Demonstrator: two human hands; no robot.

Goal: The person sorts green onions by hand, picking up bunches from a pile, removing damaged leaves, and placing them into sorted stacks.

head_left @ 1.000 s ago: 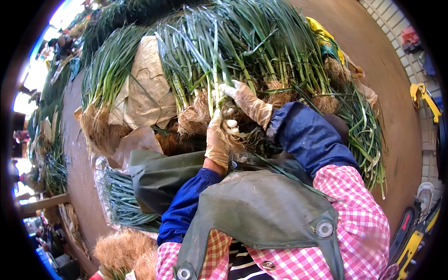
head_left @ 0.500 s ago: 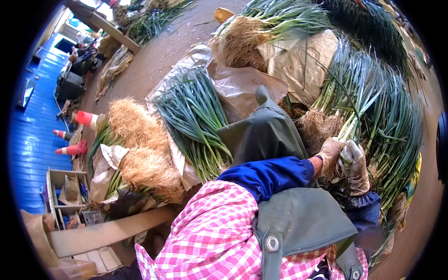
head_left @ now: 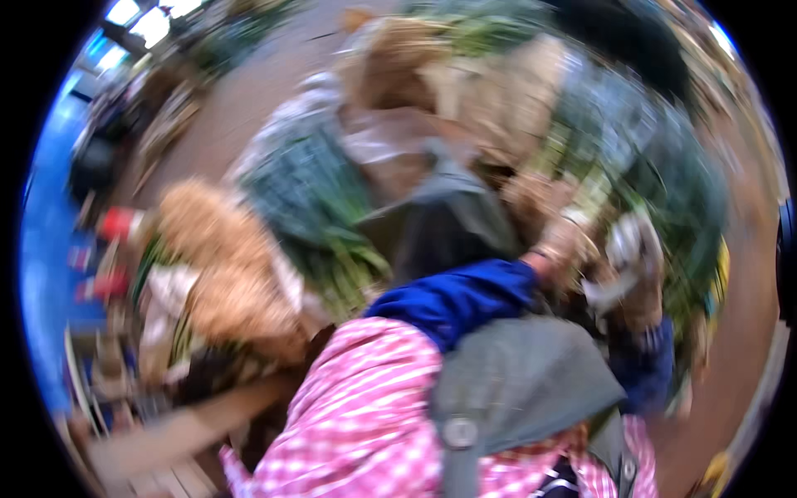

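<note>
My left hand (head_left: 562, 246) is closed around the pale lower stalks of some spring onions (head_left: 593, 192), whose green leaves point away from me. Beside it on the right is my gloved right hand (head_left: 638, 261), apart from the left. Motion blur smears its fingers, and a whitish strip (head_left: 610, 292) shows at its inner side. Just beyond the left hand, the roots of more spring onions (head_left: 531, 197) form a tan clump. A heap of long dark-green leaves (head_left: 677, 178) lies past the right hand.
A dark green apron (head_left: 452, 220) covers my lap. To the left lie a bunch of green spring onions (head_left: 303, 183) and bundles with straw-coloured roots (head_left: 237, 295). Sacking (head_left: 506, 87) is spread ahead. A wooden plank (head_left: 191, 419) and red-and-white cones (head_left: 116, 224) are at the left.
The whole view has shifted and blurred. My right hand has drawn apart from the stalks and the left hand, which keeps its hold. A whitish strip now shows by the right hand.
</note>
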